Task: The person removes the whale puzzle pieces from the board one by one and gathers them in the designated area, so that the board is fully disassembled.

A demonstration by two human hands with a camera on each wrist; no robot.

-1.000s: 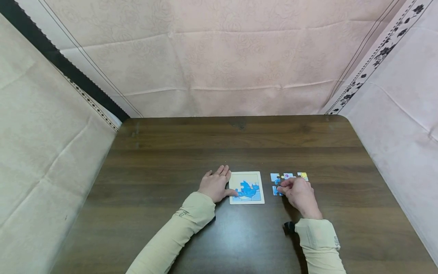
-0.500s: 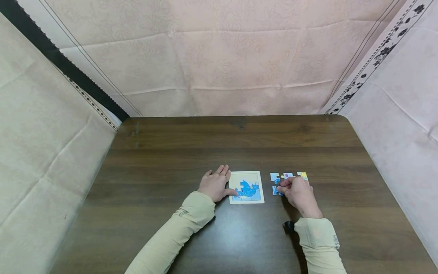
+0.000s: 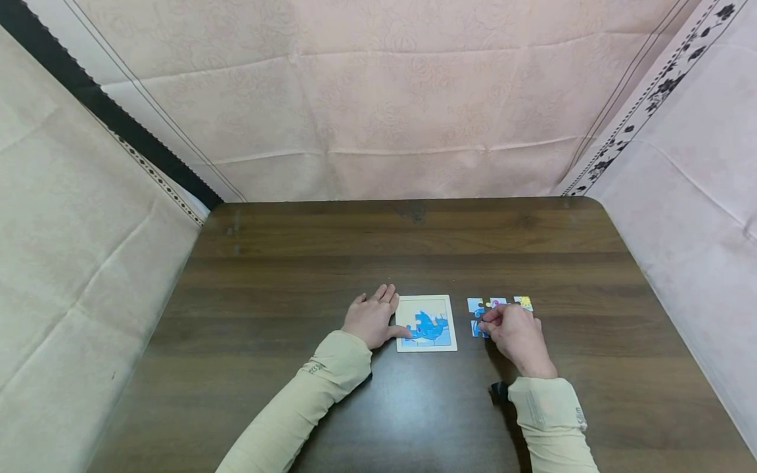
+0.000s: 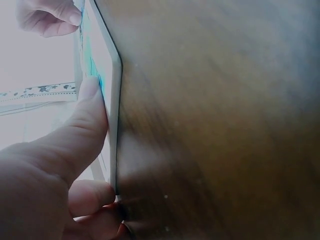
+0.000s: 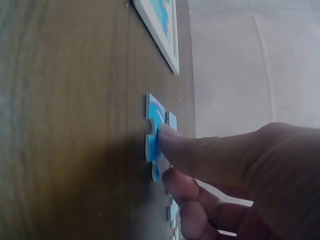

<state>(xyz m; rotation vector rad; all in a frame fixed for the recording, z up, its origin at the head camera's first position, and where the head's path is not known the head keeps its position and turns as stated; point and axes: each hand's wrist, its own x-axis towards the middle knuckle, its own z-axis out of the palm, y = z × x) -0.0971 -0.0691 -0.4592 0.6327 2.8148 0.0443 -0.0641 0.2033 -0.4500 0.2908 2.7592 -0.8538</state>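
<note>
A square puzzle board (image 3: 427,349) with a pale frame lies on the table, a partly assembled blue picture (image 3: 432,332) inside it. My left hand (image 3: 371,320) rests at its left edge, fingers extended, and the thumb (image 4: 89,90) lies over the frame onto the picture. To the right of the board, my right hand (image 3: 522,338) is at a blue puzzle piece (image 5: 154,142). Its thumb presses on the piece's face, with the curled index finger close to the piece's edge. More loose pieces, one a blue piece (image 3: 475,305) and one with yellow (image 3: 524,302), lie just beyond.
The dark wooden table (image 3: 296,263) has its far edge against a pale patterned cloth (image 3: 384,118). Similar cloth hangs along the left and right sides. A small black object (image 3: 500,392) shows at the right sleeve's cuff.
</note>
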